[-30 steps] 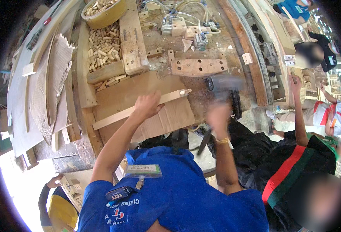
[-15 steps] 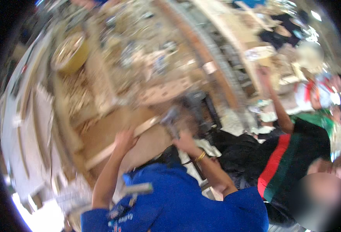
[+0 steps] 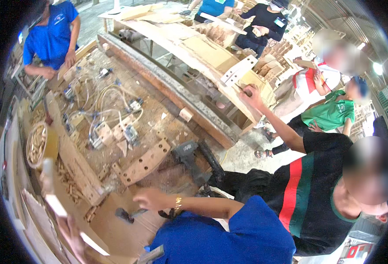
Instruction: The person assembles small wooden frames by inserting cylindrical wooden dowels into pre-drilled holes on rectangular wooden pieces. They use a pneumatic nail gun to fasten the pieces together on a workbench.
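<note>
Low at the left, my left hand [image 3: 72, 237] is closed around a pale wooden strip [image 3: 55, 205], which stands tilted and is partly smeared by motion. My right hand [image 3: 152, 199], with a gold bracelet at its wrist, hovers over the brown work surface [image 3: 110, 237]. Its fingers are blurred. Just below it a hammer [image 3: 125, 215] shows its dark head; the handle runs toward my wrist and looks apart from my fingers. Ahead of my right hand lies a curved wooden piece with holes [image 3: 145, 163].
A tub of wooden dowels [image 3: 37, 147] and loose dowels [image 3: 68, 180] are at left. Clamps with hoses [image 3: 110, 108] cover the bench. A grey-black power tool [image 3: 189, 157] lies near a co-worker in black [image 3: 308, 189], right. Another in blue [image 3: 53, 35] stands far left.
My left hand has swung left with the wooden strip, lifting it off the bench. My right hand has moved left and down, and the hammer it gripped now appears lower, under it.
</note>
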Demonstrator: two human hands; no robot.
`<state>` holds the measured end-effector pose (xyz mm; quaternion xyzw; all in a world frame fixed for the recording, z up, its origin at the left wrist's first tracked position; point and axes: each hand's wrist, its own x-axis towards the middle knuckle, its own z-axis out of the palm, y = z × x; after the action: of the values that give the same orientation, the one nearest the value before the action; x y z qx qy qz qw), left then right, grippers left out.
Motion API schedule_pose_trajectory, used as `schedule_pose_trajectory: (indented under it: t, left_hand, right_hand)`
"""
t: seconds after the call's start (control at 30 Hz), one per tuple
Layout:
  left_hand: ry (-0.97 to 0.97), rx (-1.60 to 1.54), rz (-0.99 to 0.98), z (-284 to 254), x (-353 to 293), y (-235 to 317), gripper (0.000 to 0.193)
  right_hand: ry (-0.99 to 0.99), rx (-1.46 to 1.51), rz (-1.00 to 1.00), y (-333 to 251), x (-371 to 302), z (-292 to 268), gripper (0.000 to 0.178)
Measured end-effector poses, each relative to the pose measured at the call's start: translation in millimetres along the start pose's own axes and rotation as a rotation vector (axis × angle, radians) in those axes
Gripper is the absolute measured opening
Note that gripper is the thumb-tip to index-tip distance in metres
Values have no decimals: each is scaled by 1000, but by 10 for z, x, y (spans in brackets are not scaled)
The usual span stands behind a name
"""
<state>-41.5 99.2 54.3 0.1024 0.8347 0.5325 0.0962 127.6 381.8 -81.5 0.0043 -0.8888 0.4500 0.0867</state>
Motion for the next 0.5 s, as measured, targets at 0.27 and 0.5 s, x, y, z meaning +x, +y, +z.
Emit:
schedule_pose_trajectory:
  t: [0.27,0.5]
  left_hand:
    - [-69,-180,-201,869,722,-54,47]
    - [9,-80,-238,905,704,143,45]
  right_hand:
    - [864,-1160,645,1724,-278,-4639,66]
    - [613,-1246,714,2258,-36,-4518,59]
